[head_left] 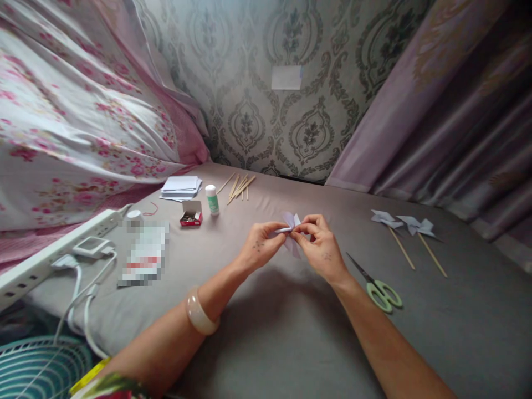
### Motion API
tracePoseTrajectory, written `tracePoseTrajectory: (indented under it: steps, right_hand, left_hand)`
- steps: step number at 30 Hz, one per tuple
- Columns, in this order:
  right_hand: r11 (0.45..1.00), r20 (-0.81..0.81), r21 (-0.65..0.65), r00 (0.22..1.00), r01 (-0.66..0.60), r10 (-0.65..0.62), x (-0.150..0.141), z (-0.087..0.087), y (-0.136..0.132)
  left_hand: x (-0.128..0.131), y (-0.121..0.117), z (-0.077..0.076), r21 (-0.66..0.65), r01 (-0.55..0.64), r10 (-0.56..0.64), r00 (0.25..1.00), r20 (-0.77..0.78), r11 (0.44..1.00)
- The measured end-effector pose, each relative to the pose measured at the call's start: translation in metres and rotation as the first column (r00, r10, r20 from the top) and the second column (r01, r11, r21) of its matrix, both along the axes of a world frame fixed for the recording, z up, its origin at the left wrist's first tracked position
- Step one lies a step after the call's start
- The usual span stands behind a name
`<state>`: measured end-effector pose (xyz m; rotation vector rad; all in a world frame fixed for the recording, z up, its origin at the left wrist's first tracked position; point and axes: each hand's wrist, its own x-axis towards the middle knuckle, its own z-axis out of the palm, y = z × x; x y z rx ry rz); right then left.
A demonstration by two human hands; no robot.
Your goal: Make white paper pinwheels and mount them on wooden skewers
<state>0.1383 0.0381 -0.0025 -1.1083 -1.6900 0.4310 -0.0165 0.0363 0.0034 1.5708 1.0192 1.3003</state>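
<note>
Between my two hands is a small white paper pinwheel (296,220), its folded blades sticking up and down around my fingertips. My left hand (266,242) pinches it from the left, thumb and fingers pressed together. From the right, my right hand (319,244) pinches near the pinwheel's middle. Whether a pin or other small piece is in my fingertips is hidden. Two pinwheels on wooden sticks, a nearer-left one (386,220) and a right one (418,226), lie to the right. Scissors with green handles (383,295) rest beside my right forearm.
A glue stick (212,200), a small red box of metal pieces (191,217), a stack of white paper (180,187) and several wooden sticks (239,187) lie beyond my left hand. At the left are a power strip (45,260) with cables and a blurred packet (145,255).
</note>
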Motion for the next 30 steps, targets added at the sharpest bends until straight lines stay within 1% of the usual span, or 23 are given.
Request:
tracePoseTrajectory:
  steps: [4, 7, 9, 14, 16, 19, 23, 25, 27, 30]
  right_hand:
    - [0.996, 0.061, 0.075, 0.997, -0.042, 0.037, 0.004, 0.005, 0.0]
    - [0.994, 0.074, 0.093, 0.996, -0.054, 0.048, 0.004, 0.006, -0.001]
    - [0.996, 0.052, 0.075, 0.998, -0.038, 0.034, 0.003, 0.004, -0.001]
    - [0.998, -0.019, -0.035, 0.999, 0.043, -0.044, -0.001, -0.003, -0.001]
    - [0.997, -0.027, -0.056, 0.998, 0.058, -0.06, -0.001, -0.004, -0.001]
    - [0.997, -0.013, -0.047, 0.998, 0.056, -0.056, 0.001, -0.004, 0.0]
    - [0.997, 0.035, 0.003, 0.997, 0.074, -0.074, 0.003, -0.004, 0.003]
    - [0.996, 0.055, 0.033, 0.994, 0.088, -0.09, 0.003, -0.004, 0.003]
    - [0.994, 0.066, 0.059, 0.994, 0.088, -0.092, 0.001, -0.001, 0.001]
    - [0.996, 0.072, 0.08, 0.996, 0.045, -0.051, -0.002, 0.014, -0.008]
  left_hand:
    - [-0.001, -0.001, 0.002, 0.002, 0.018, -0.018, 0.999, -0.031, 1.0]
    - [-0.001, -0.001, 0.002, -0.002, 0.017, -0.017, 0.999, -0.047, 1.0]
    - [-0.001, -0.002, 0.001, -0.003, 0.005, -0.005, 0.999, -0.053, 1.0]
    - [0.002, -0.002, -0.005, 0.008, -0.031, 0.032, 0.996, -0.084, 0.999]
    - [0.003, -0.002, -0.008, 0.022, -0.033, 0.035, 0.995, -0.093, 0.999]
    - [0.004, -0.001, -0.01, 0.028, -0.044, 0.047, 0.991, -0.128, 0.999]
    - [0.003, -0.002, -0.008, 0.019, -0.036, 0.038, 0.989, -0.144, 0.999]
    - [0.003, -0.001, -0.007, -0.011, -0.002, 0.001, 0.995, -0.097, 1.0]
    - [0.002, 0.001, -0.006, -0.061, 0.042, -0.042, 0.999, 0.004, 0.997]
    - [0.0, 0.003, -0.002, -0.115, 0.095, -0.073, 0.981, 0.182, 0.989]
